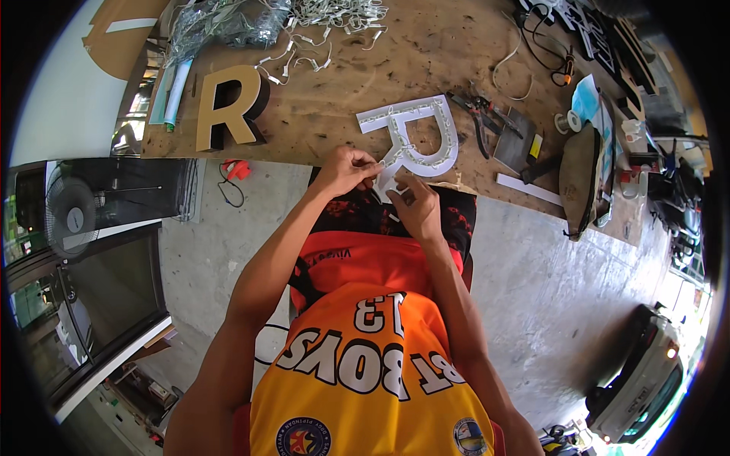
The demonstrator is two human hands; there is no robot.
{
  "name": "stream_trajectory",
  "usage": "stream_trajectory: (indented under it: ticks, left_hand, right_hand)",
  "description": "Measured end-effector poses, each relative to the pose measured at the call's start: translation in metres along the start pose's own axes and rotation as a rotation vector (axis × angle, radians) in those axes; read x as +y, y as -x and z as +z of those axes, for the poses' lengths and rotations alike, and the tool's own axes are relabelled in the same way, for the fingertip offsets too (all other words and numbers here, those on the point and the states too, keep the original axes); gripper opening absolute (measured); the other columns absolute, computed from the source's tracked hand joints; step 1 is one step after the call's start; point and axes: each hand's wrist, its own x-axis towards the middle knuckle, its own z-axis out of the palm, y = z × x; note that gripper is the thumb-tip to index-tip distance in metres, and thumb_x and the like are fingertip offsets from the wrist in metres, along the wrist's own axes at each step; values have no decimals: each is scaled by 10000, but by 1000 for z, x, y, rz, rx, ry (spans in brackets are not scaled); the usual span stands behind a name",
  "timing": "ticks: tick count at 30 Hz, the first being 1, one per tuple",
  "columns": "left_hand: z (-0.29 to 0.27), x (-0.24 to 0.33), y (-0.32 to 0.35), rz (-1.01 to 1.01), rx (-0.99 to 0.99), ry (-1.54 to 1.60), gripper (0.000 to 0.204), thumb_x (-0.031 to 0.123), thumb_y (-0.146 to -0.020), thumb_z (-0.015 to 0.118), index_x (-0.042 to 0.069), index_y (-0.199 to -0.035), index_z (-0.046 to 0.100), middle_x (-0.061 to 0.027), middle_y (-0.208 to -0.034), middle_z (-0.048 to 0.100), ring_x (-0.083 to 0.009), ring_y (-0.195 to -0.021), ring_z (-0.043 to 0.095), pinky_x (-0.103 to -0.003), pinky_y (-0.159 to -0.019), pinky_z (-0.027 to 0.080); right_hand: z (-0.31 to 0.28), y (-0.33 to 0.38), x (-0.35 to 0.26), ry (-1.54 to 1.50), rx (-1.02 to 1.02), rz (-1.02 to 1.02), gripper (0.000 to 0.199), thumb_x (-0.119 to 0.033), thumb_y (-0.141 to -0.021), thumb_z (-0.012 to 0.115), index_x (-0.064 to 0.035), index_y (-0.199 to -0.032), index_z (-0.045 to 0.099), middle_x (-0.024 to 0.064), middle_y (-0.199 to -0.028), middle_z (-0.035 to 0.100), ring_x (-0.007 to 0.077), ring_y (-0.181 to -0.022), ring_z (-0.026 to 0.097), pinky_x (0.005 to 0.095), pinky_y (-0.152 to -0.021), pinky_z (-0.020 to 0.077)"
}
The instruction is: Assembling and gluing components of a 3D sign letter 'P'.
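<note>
Grey concrete floor spreads below the stained wooden surface, and from where I stand the near edge is the busy place. On it lies a white letter R, reversed to the person's view, with small pale modules along its strokes; its leg reaches between the two hands. The left hand is bent into a pinch beside this leg, thumb and forefinger almost meeting. The right hand is half curled on the other side, its thumb and forefinger near each other. I cannot tell whether either one has hold of something. In my judgement, this close work needs light fingertips: one hand should steady the leg, the other should handle the small parts without pulling their neighbours loose. The leg seems to pass over the edge, so pressing hard there could tip the letter. Pliers lie near, to the right.
</note>
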Motion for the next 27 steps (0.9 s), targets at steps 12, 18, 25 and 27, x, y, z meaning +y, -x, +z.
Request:
stream_trajectory:
  ticks: [12, 18, 25, 27]
  left_hand:
    - [7, -3, -12, 379, 65, -458, 83, 86, -875, 729, 10, -900, 750, -157, -796, 726, -246, -674, 690, -374, -640, 521]
    - [11, -7, -9, 411, 101, -489, 76, 87, -866, 736, 13, -885, 737, -151, -818, 721, -295, -731, 695, -379, -658, 521]
    - [15, -13, -8, 621, 203, -510, 121, 89, -829, 769, 6, -817, 681, -137, -770, 683, -327, -729, 673, -402, -657, 521]
    - [15, -12, -8, 635, 205, -539, 152, 114, -836, 772, 7, -801, 671, -138, -754, 676, -328, -717, 670, -404, -646, 518]
  right_hand:
    - [9, -11, -4, 201, 82, -162, 463, -156, -712, 874, -63, -1132, 703, 87, -980, 679, 207, -635, 636, 342, -600, 522]
    - [7, -11, -6, 204, 27, -79, 478, -221, -725, 870, -91, -1149, 691, 81, -1043, 679, 272, -717, 677, 395, -642, 545]
    - [10, -12, -6, 194, 37, -87, 470, -204, -724, 865, -93, -1146, 692, 82, -1024, 676, 266, -694, 670, 392, -634, 545]
    - [10, -11, -4, 160, 40, -103, 468, -190, -718, 863, -99, -1145, 694, 90, -1006, 671, 273, -697, 667, 385, -634, 545]
